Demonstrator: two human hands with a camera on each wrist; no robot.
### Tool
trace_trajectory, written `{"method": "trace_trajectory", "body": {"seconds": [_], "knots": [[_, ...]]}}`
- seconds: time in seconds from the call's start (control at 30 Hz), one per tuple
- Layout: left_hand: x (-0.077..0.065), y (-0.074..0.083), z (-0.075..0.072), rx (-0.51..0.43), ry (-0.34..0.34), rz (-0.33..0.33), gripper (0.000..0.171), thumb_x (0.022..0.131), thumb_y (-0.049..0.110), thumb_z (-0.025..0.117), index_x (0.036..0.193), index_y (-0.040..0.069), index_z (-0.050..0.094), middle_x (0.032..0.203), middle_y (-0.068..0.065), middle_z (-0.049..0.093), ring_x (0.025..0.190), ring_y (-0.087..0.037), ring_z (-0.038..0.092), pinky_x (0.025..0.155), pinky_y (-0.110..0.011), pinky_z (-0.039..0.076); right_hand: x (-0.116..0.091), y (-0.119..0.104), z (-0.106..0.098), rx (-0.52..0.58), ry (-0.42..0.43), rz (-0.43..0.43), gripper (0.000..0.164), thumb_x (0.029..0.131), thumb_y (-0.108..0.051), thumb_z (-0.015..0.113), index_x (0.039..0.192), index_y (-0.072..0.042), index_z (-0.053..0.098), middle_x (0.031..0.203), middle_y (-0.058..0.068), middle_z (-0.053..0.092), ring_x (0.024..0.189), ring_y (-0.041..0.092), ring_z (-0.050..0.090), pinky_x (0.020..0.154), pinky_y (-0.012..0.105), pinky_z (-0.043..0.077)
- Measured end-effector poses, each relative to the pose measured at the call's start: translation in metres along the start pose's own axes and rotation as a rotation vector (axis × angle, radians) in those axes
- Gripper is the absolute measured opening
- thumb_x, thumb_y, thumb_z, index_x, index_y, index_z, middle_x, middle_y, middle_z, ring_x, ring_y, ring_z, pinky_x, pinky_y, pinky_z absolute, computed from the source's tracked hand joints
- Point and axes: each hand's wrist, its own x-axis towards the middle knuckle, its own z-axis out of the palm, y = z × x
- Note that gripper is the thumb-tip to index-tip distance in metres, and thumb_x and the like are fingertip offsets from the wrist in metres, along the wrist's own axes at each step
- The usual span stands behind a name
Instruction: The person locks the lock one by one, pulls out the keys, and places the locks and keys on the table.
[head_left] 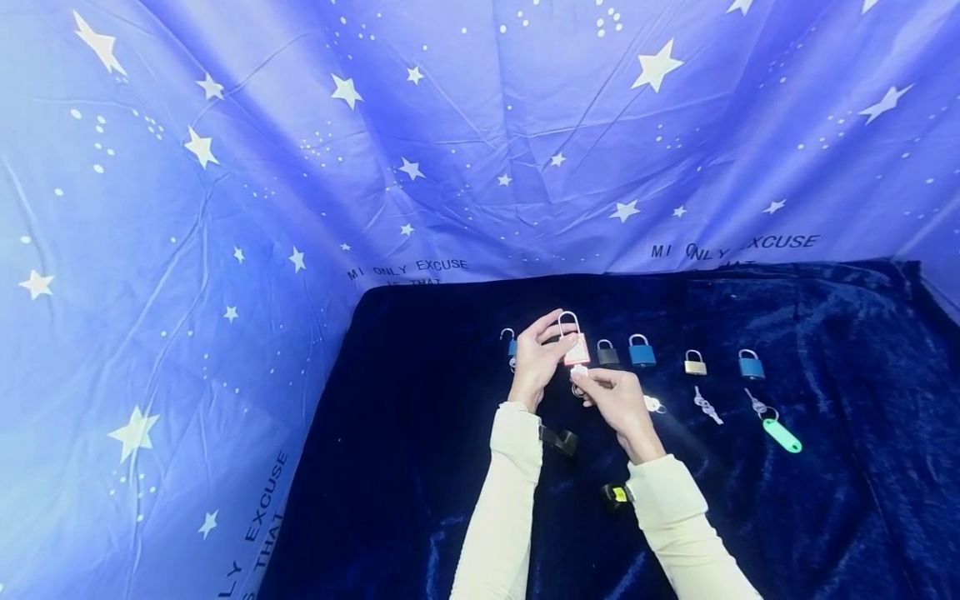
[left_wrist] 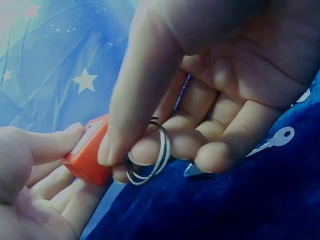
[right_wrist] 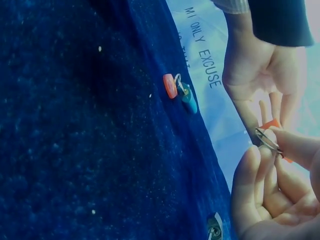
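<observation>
My left hand (head_left: pixel 534 354) holds a red padlock (head_left: pixel 577 348) up above the dark cloth, thumb on its front and the tall shackle pointing upward. Close below it, my right hand (head_left: pixel 618 400) pinches a key (head_left: pixel 579 372) against the padlock's underside. Fingers cover the key's blade, so how far in it sits cannot be seen. From the pinch hangs a metal key ring (left_wrist: pixel 162 155). In the right wrist view the orange-red padlock body (right_wrist: pixel 271 124) shows only partly between both hands.
A blue padlock (head_left: pixel 512 347) with its shackle open lies left, by an orange tag (right_wrist: pixel 170 86). Rightward stand a dark padlock (head_left: pixel 607 355), a blue padlock (head_left: pixel 642 353), a brass padlock (head_left: pixel 695 365) and another blue padlock (head_left: pixel 751 367). Keys (head_left: pixel 707 407) and a green tag (head_left: pixel 782 435) lie nearer.
</observation>
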Motion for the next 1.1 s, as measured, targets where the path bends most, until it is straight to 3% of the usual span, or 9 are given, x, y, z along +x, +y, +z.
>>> {"method": "trace_trajectory", "body": {"seconds": [0.27, 0.5, 0.57, 0.7, 0.9, 1.1], "knots": [[0.000, -0.003, 0.004, -0.032, 0.003, -0.008, 0.052, 0.087, 0.001, 0.073, 0.136, 0.004, 0.058, 0.108, -0.012, 0.075, 0.085, -0.016, 0.074, 0.068, -0.020, 0.055, -0.006, -0.002, -0.002, -0.025, 0.030, 0.008, 0.035, 0.093, -0.025, 0.071, 0.104, 0.008, 0.072, 0.074, -0.003, 0.070, 0.066, 0.012, 0.064, 0.064, 0.022, 0.055], [0.013, 0.001, -0.006, -0.225, 0.134, 0.000, 0.051, 0.086, -0.003, 0.072, 0.135, 0.005, 0.059, 0.109, -0.016, 0.074, 0.081, -0.010, 0.071, 0.063, -0.020, 0.055, -0.017, 0.010, -0.001, -0.034, 0.013, 0.003, 0.027, 0.092, -0.017, 0.071, 0.100, 0.009, 0.073, 0.072, 0.000, 0.069, 0.062, 0.008, 0.062, 0.061, 0.021, 0.055], [0.016, 0.006, -0.011, -0.236, 0.138, 0.002, 0.051, 0.086, -0.004, 0.071, 0.135, 0.006, 0.060, 0.109, -0.017, 0.073, 0.080, -0.010, 0.071, 0.063, -0.021, 0.056, -0.020, 0.014, -0.001, -0.048, 0.010, 0.011, 0.027, 0.092, -0.018, 0.071, 0.099, 0.009, 0.073, 0.074, 0.001, 0.070, 0.063, 0.009, 0.063, 0.062, 0.021, 0.055], [0.018, 0.007, -0.013, -0.191, 0.110, -0.003, 0.052, 0.087, -0.003, 0.071, 0.136, 0.009, 0.059, 0.110, -0.016, 0.074, 0.082, -0.009, 0.070, 0.066, -0.021, 0.056, -0.020, 0.016, -0.003, -0.089, 0.006, 0.000, 0.025, 0.093, -0.017, 0.070, 0.096, 0.008, 0.074, 0.075, 0.005, 0.071, 0.063, 0.010, 0.063, 0.061, 0.020, 0.054], [0.018, -0.001, -0.011, -0.079, 0.119, 0.006, 0.056, 0.085, 0.001, 0.073, 0.138, 0.005, 0.056, 0.108, -0.013, 0.075, 0.080, -0.007, 0.069, 0.070, -0.018, 0.053, -0.018, 0.011, -0.006, -0.182, -0.036, -0.031, 0.023, 0.094, -0.014, 0.068, 0.088, 0.008, 0.074, 0.075, 0.009, 0.069, 0.062, 0.010, 0.061, 0.059, 0.022, 0.053], [0.020, -0.006, -0.009, 0.031, 0.094, 0.016, 0.057, 0.085, 0.001, 0.073, 0.139, 0.004, 0.055, 0.108, -0.013, 0.074, 0.072, -0.006, 0.064, 0.067, -0.017, 0.050, -0.013, 0.011, -0.010, -0.373, -0.073, -0.114, 0.020, 0.095, -0.013, 0.066, 0.091, 0.005, 0.075, 0.075, 0.011, 0.070, 0.060, 0.013, 0.062, 0.057, 0.024, 0.052]]}}
